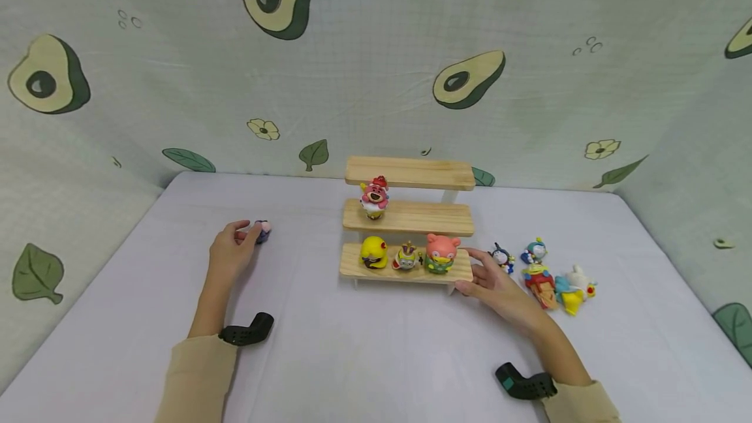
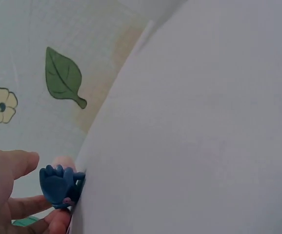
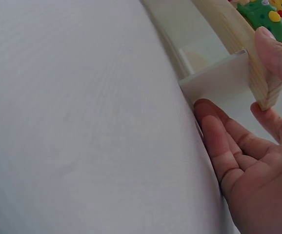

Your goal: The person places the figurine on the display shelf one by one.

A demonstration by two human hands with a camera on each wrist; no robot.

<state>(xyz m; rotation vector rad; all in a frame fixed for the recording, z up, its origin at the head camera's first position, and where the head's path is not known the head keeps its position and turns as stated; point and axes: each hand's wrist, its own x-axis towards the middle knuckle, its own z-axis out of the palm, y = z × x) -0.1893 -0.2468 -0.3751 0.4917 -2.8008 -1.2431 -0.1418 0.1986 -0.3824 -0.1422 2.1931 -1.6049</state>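
Note:
On the left of the table, my left hand (image 1: 230, 250) is at a small blue figurine (image 1: 264, 231) with a pale pink top. In the left wrist view the thumb (image 2: 25, 162) stands a little off the figurine (image 2: 56, 186), while fingertips are right at its lower side. My right hand (image 1: 499, 289) grips the right end of the lowest board of a three-tier wooden display stand (image 1: 408, 219). Its thumb (image 3: 277, 53) lies over the board (image 3: 264, 83), the index fingertip is at the underside, and the other fingers curl near the white support (image 3: 219, 78).
The lowest tier bears a yellow figurine (image 1: 374, 252), a crowned one (image 1: 405, 256) and a pink-headed one (image 1: 440, 253). A pink bear figurine (image 1: 375, 198) stands on the middle tier. Right of my right hand lie several figurines, including a penguin-like one (image 1: 501, 258) and a white one (image 1: 577, 287).

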